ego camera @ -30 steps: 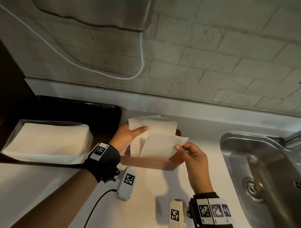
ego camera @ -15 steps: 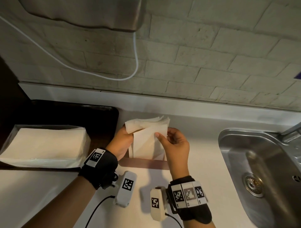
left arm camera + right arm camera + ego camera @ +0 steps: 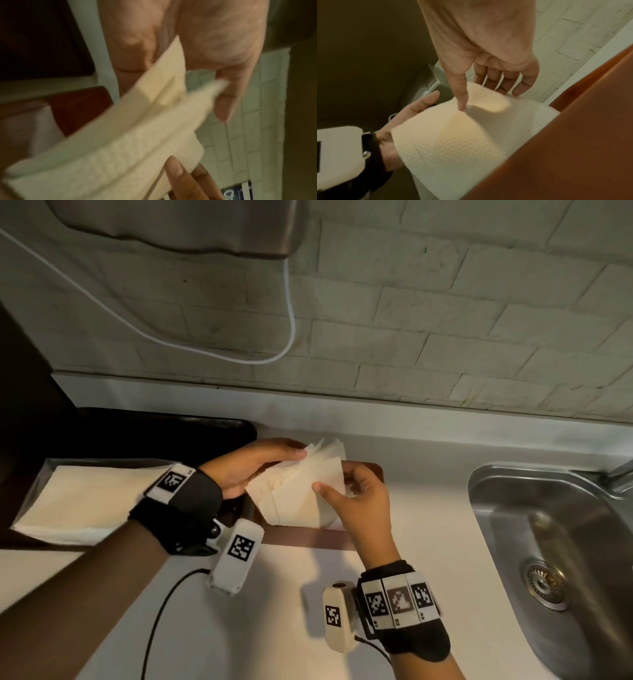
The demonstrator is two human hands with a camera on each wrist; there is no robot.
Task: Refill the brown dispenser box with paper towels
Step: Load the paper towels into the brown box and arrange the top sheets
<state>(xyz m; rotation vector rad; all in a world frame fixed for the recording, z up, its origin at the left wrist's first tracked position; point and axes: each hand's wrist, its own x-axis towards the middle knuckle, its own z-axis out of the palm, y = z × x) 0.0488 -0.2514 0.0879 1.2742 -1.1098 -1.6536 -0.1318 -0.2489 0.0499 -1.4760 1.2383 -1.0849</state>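
Pinching paper towels (image 3: 298,491) over brown dispenser box (image 3: 308,539), left hand (image 3: 246,467) grip behind, right hand (image 3: 356,494) grip in front

I find the head view dim and warm, lit from above: the hands throw soft shadows toward me on the counter (image 3: 281,628), and the sink (image 3: 555,542) shows dull glare. Brick lines bow near the edges. The far-left corner is nearly black. My left wrist view is badly blurred; the towels (image 3: 120,148) smear. My right wrist view is sharper, with a thumb shadow across the towels.
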